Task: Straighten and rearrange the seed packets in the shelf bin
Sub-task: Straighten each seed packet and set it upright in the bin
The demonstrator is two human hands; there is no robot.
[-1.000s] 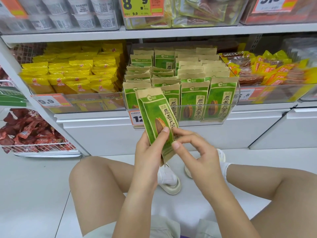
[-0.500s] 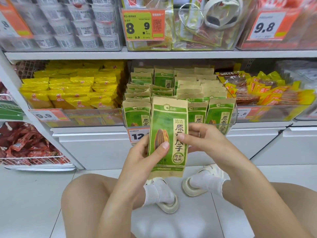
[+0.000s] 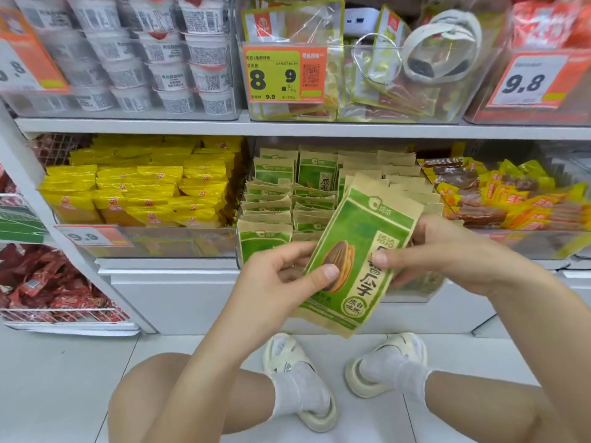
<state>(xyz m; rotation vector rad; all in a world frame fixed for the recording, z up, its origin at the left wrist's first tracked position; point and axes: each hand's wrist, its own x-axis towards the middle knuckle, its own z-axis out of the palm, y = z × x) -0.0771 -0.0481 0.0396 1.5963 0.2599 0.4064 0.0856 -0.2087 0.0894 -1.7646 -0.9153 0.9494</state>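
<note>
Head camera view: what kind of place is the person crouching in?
Most likely a shop's snack aisle. White shelves carry clear plastic bins of packaged goods, orange price tags hang on the bin fronts, and both hands hold a green and tan paper seed packet before a bin of matching packets.

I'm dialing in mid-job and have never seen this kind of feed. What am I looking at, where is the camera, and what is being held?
There is no machine here: a person works with bare hands, and the single camera sits on their head, looking forward and down. They squat before a store shelf; their knees and shoes show below. The left hand and right hand both hold a small stack of green seed packets, tilted, thumbs on the front one, in front of the clear bin. More of the same packets stand in rows inside it. Yellow bags fill the bin to its left.
</note>
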